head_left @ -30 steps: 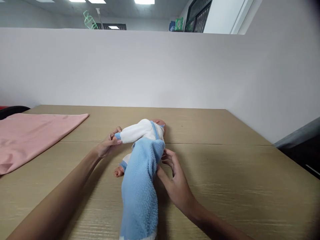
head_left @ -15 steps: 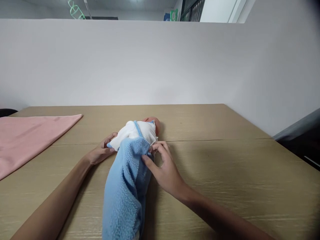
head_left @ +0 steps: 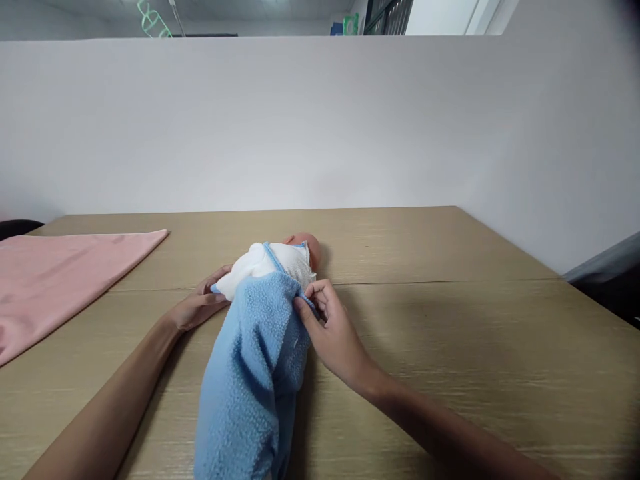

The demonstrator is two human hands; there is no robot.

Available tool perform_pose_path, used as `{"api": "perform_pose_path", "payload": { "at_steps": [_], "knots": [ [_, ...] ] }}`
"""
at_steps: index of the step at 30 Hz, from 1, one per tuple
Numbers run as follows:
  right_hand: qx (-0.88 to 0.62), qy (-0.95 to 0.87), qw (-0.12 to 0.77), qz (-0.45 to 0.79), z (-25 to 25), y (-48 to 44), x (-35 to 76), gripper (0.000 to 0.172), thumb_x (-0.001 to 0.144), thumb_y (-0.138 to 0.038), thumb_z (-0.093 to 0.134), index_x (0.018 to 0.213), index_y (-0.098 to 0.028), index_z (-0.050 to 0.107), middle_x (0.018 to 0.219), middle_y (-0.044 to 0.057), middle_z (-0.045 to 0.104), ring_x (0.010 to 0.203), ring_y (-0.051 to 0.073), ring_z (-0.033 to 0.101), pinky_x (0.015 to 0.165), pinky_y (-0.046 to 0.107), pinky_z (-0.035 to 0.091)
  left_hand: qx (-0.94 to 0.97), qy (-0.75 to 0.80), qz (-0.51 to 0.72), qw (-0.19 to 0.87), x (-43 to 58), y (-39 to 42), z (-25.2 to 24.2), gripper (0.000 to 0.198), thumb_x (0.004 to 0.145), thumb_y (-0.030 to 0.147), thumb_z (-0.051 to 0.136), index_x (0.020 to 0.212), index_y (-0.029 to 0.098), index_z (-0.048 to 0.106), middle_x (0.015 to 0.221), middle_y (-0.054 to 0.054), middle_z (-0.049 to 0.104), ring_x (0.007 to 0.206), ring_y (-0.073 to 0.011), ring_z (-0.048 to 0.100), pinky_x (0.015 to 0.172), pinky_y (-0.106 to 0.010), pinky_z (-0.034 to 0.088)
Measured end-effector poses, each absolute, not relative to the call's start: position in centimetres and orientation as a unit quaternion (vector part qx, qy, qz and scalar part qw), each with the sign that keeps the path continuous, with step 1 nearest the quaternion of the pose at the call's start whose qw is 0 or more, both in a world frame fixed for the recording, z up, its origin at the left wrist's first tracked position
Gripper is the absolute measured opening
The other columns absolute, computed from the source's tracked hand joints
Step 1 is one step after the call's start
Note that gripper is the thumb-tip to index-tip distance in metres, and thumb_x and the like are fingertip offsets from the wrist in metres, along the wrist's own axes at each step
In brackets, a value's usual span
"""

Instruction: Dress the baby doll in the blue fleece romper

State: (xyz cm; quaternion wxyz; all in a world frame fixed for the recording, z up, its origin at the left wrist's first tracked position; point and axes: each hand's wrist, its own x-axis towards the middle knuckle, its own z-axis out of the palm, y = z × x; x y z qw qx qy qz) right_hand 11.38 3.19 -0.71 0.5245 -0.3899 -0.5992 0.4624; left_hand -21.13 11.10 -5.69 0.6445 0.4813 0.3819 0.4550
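A baby doll (head_left: 295, 261) in a white top with blue trim lies on the table, its head at the far end. A fluffy blue blanket (head_left: 250, 373) covers its lower body and stretches toward me. My left hand (head_left: 203, 303) is at the doll's left side, its thumb and fingers around the end of the white sleeve; some fingers are hidden beneath. On the other side, my right hand (head_left: 327, 323) pinches the blanket's upper edge between thumb and fingers, close to the doll's chest.
A pink cloth (head_left: 65, 280) lies flat on the left of the wooden table (head_left: 450, 360). Behind the table rises a white partition (head_left: 280, 127). A dark object (head_left: 613, 287) stands past the right edge, and another black shape (head_left: 17, 228) shows at far left.
My right hand has drawn the blanket's edge slightly to the right, smoothing its top folds, and its fingers have closed on that edge. The left hand stays at the sleeve.
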Motion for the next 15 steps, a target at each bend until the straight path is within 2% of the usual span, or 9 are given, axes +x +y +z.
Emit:
{"api": "perform_pose_path", "payload": {
  "at_steps": [3,7,10,13,15],
  "knots": [
    [-0.435,-0.615,0.513,0.411,-0.9,1.8,11.2,0.028,0.102,-0.045,0.068,0.122,-0.028,0.057,0.12,0.007,0.066,0.116,0.025,0.062,0.104,0.043,0.051,0.483,0.379,0.455,0.645,-21.7,11.3,-5.9,0.057,0.067,0.032,0.092,0.122,0.029,0.077,0.101,-0.003,0.081,0.122,-0.036,0.069,0.104,-0.042,0.057],
    [-0.472,-0.612,0.534,0.343,-1.4,0.8,11.2,0.016,0.105,-0.042,0.062,0.111,-0.028,0.064,0.13,0.01,0.06,0.131,0.03,0.055,0.117,0.052,0.043,0.493,0.39,0.443,0.639,-21.9,11.2,-6.0,0.053,0.063,0.035,0.094,0.114,0.027,0.081,0.092,-0.004,0.082,0.12,-0.0385,0.07,0.099,-0.042,0.059],
    [-0.445,-0.585,0.532,0.42,-2.1,1.2,11.2,0.019,0.107,-0.045,0.059,0.115,-0.027,0.062,0.129,0.01,0.064,0.124,0.027,0.061,0.111,0.047,0.049,0.504,0.389,0.436,0.636,-21.8,11.3,-6.0,0.049,0.063,0.035,0.094,0.109,0.025,0.082,0.087,-0.003,0.082,0.116,-0.0376,0.072,0.095,-0.039,0.061],
    [-0.422,-0.572,0.525,0.468,-2.6,2.5,11.4,0.023,0.108,-0.048,0.057,0.115,-0.025,0.059,0.109,0.005,0.069,0.103,0.023,0.066,0.095,0.039,0.053,0.51,0.387,0.432,0.636,-21.9,11.4,-6.1,0.047,0.062,0.032,0.094,0.107,0.024,0.082,0.084,-0.002,0.082,0.113,-0.0368,0.074,0.091,-0.037,0.062],
    [-0.393,-0.571,0.529,0.49,-2.7,3.7,11.5,0.024,0.106,-0.049,0.06,0.11,-0.025,0.059,0.103,0.003,0.069,0.098,0.021,0.066,0.09,0.036,0.052,0.51,0.389,0.429,0.637,-22.0,11.5,-6.1,0.046,0.06,0.029,0.094,0.105,0.024,0.083,0.083,-0.002,0.082,0.111,-0.0372,0.075,0.089,-0.036,0.062]
  ]
}}
